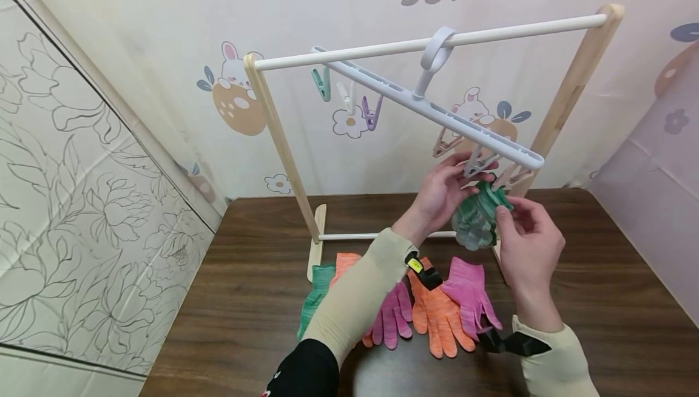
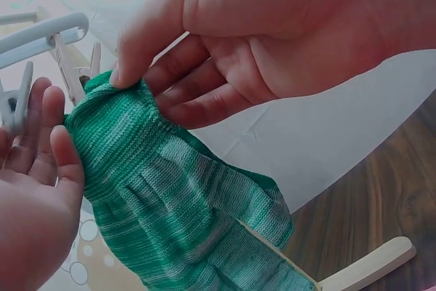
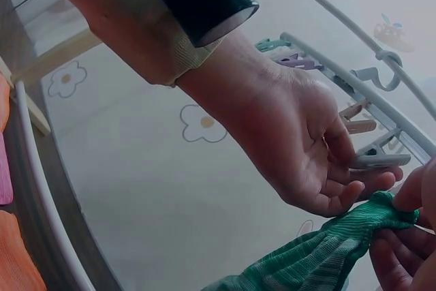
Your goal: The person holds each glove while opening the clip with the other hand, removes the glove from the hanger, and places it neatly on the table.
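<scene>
My right hand [image 1: 530, 239] pinches the cuff of a green-and-grey knitted glove [image 2: 170, 189] between thumb and fingers. The glove hangs below one end of a pale hanger bar [image 1: 420, 105]. My left hand [image 3: 293, 141] reaches up beside it and holds a grey clothespin [image 3: 381, 161] on the bar with thumb and fingers. At the glove's upper corner, a pale pink clothespin [image 1: 510, 177] overlaps the cuff. Another pinkish clothespin [image 1: 445, 142] hangs on the left hand's other side.
The hanger hooks over the white rail [image 1: 355, 53] of a wooden-sided rack [image 1: 281, 148]. Green [image 1: 475, 72], white and purple clothespins hang at its far end. On the brown table [image 1: 229, 300] lie a green glove [image 1: 317, 300], orange gloves [image 1: 437, 312] and pink gloves [image 1: 471, 291].
</scene>
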The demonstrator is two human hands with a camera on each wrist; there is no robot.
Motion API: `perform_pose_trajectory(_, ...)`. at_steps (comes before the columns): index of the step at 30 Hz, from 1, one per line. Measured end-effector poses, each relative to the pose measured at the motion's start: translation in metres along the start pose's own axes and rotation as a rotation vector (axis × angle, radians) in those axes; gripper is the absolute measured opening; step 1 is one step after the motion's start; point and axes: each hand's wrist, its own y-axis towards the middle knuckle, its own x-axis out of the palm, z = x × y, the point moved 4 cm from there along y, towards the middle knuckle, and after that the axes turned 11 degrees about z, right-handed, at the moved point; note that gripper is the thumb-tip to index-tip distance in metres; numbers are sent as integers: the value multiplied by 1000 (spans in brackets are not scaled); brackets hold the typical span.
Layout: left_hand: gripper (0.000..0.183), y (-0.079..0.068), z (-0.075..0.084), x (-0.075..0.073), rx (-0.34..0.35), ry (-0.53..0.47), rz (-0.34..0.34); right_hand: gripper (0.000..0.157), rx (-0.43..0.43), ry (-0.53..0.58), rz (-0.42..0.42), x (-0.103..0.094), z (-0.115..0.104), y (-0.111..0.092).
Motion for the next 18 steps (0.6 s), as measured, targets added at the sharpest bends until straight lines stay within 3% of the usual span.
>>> perform_pose_trajectory(5,33,-2,-1,2,7,73,-26,26,-25,-5,-8,-1,-3,-1)
perform_pose_trajectory(10,35,-3,-3,5,7,85,-54,25,-58,-10,-21,-2,-6,-4)
perform_pose_trajectory(18,34,-6,0,10,36,194,-30,23,-97,-36,-41,-3,-10,-8)
